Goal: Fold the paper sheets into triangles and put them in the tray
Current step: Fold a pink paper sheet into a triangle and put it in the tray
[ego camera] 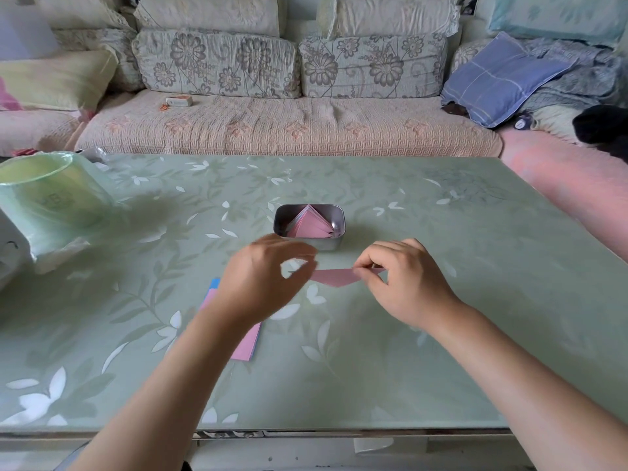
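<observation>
A pink paper sheet (334, 277) is held just above the green table, folded into a flat pointed shape. My right hand (404, 280) pinches its right end between thumb and fingers. My left hand (268, 277) pinches its left end with thumb and forefinger. Just behind both hands stands a small metal tray (334, 244) with several pink folded triangles (309, 222) stacked inside. A stack of flat pink and blue sheets (246, 345) lies on the table under my left wrist, partly hidden by it.
A glass-topped table with a leaf pattern (441, 300) fills the view. A green plastic bag around a round container (47, 195) sits at the left edge. A sofa with cushions (289, 124) stands behind the table.
</observation>
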Available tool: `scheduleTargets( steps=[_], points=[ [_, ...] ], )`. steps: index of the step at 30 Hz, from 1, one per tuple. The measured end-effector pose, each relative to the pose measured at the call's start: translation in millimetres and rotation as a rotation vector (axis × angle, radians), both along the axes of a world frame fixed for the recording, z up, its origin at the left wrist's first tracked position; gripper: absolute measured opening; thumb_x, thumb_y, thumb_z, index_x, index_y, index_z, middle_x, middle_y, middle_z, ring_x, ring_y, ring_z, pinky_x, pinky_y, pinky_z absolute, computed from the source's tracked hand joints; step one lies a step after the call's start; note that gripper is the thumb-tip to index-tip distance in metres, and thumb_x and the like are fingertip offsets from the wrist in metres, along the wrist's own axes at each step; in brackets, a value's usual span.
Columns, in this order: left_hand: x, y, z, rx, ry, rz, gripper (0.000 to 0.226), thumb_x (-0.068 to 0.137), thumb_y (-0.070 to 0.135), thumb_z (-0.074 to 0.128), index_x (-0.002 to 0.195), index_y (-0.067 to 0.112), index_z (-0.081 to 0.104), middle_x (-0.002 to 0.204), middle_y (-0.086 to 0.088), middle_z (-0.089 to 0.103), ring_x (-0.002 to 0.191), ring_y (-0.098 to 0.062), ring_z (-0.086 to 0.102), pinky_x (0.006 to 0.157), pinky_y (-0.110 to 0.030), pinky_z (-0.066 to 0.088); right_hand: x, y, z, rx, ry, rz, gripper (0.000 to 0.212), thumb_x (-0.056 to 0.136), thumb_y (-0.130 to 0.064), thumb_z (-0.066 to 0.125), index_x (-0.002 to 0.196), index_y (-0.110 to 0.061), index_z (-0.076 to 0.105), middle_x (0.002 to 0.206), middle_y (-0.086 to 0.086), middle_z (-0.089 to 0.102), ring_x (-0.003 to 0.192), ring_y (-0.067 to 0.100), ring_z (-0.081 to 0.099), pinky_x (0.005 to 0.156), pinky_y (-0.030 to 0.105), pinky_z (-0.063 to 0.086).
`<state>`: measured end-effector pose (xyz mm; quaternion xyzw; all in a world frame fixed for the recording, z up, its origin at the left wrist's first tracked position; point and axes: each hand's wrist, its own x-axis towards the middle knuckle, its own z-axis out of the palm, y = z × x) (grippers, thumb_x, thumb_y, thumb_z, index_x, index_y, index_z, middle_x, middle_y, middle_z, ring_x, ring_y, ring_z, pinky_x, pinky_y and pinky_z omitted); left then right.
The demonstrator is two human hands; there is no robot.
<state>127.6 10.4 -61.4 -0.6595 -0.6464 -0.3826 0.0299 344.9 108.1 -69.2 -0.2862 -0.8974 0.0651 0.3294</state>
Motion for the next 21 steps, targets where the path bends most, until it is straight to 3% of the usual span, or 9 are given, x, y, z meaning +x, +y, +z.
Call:
scheduleTargets(
  steps=[3, 5, 9, 15, 17, 21],
  points=[
    [19.9, 2.2, -5.0, 0.033, 0.123, -0.082, 0.019, 0.084, 0.044, 0.069, 0.095, 0.032, 0.077, 0.087, 0.017, 0.072, 0.084, -0.007, 0.065, 0.061, -0.026, 0.052, -6.1, -5.3, -0.9, 0.019, -0.026, 0.039, 0.014, 0.084, -0.015, 0.074, 0.076, -0.023, 0.066, 0.074, -0.013, 0.064, 0.069, 0.014, 0.060, 0.073, 0.039, 0.042],
    [25.3, 4.9, -8.3, 0.049, 0.162, -0.087, 0.011, 0.086, 0.037, 0.068, 0.088, 0.032, 0.077, 0.078, 0.015, 0.072, 0.076, -0.010, 0.063, 0.055, -0.026, 0.049, -8.0, -6.8, -0.9, 0.018, -0.024, 0.057, 0.013, 0.085, -0.018, 0.074, 0.076, -0.024, 0.067, 0.074, -0.013, 0.064, 0.069, 0.015, 0.060, 0.072, 0.038, 0.041],
    [18.1, 9.7, -11.5, 0.040, 0.174, -0.030, 0.008, 0.083, 0.024, 0.072, 0.079, 0.030, 0.075, 0.070, 0.011, 0.068, 0.071, -0.013, 0.062, 0.051, -0.031, 0.048, -4.9, -3.8, -0.2, -0.002, 0.009, 0.025, 0.013, 0.084, -0.012, 0.076, 0.076, -0.019, 0.069, 0.073, -0.013, 0.066, 0.069, 0.015, 0.062, 0.075, 0.040, 0.044],
    [7.8, 9.9, -8.4, 0.015, 0.133, 0.117, 0.010, 0.084, 0.024, 0.073, 0.077, 0.031, 0.072, 0.071, 0.014, 0.065, 0.073, -0.010, 0.061, 0.052, -0.027, 0.047, 0.5, 3.5, 1.0, -0.036, 0.066, -0.060, 0.015, 0.087, -0.013, 0.073, 0.075, -0.018, 0.065, 0.071, -0.012, 0.063, 0.065, 0.012, 0.058, 0.079, 0.040, 0.043],
    [6.6, 11.9, -8.8, -0.069, -0.029, 0.170, 0.008, 0.085, 0.026, 0.069, 0.080, 0.032, 0.070, 0.072, 0.017, 0.065, 0.071, -0.005, 0.060, 0.057, -0.025, 0.048, 0.9, 2.6, 0.6, -0.035, 0.069, -0.080, 0.015, 0.088, -0.012, 0.071, 0.078, -0.019, 0.063, 0.075, -0.013, 0.063, 0.065, 0.014, 0.058, 0.079, 0.041, 0.043],
    [17.3, 17.7, -10.2, -0.285, -0.688, 0.187, 0.010, 0.086, 0.027, 0.061, 0.078, 0.025, 0.068, 0.067, 0.013, 0.068, 0.058, -0.007, 0.056, 0.053, -0.021, 0.044, -1.4, -1.2, -0.3, -0.028, 0.045, -0.030, 0.017, 0.084, -0.012, 0.073, 0.097, -0.019, 0.066, 0.095, -0.012, 0.063, 0.071, 0.014, 0.059, 0.078, 0.039, 0.046]
  ],
)
